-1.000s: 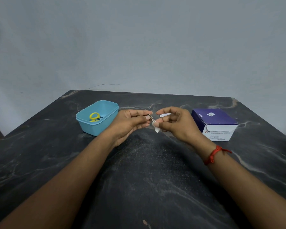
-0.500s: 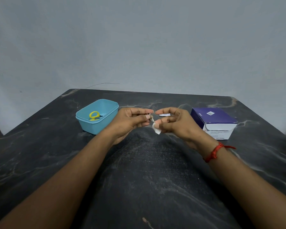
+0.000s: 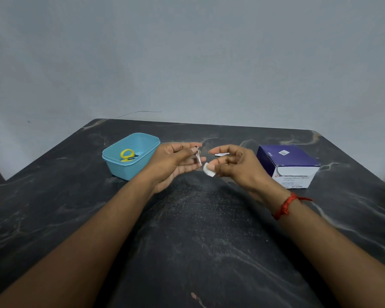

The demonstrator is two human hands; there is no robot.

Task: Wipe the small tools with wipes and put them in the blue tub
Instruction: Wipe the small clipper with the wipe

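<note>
Above the middle of the dark table, my left hand point(image 3: 176, 163) pinches the top of a thin metal tool point(image 3: 198, 156), which hangs down from its fingertips. A small gap to the right, my right hand point(image 3: 233, 167) pinches a small white wipe point(image 3: 209, 170) at its lower fingers. The tool and the wipe are apart. The blue tub point(image 3: 131, 155) stands just left of my left hand, with a yellow-handled tool point(image 3: 126, 154) inside it.
A purple and white box of wipes point(image 3: 289, 165) sits right of my right hand. A small torn wrapper point(image 3: 221, 154) lies on the dark marble table point(image 3: 198, 230) behind my right fingers. A grey wall rises behind the table's far edge.
My hands have drawn slightly apart. The wipe, earlier against the metal tool, is now clear of it, and the tool hangs more upright from my left fingers.
</note>
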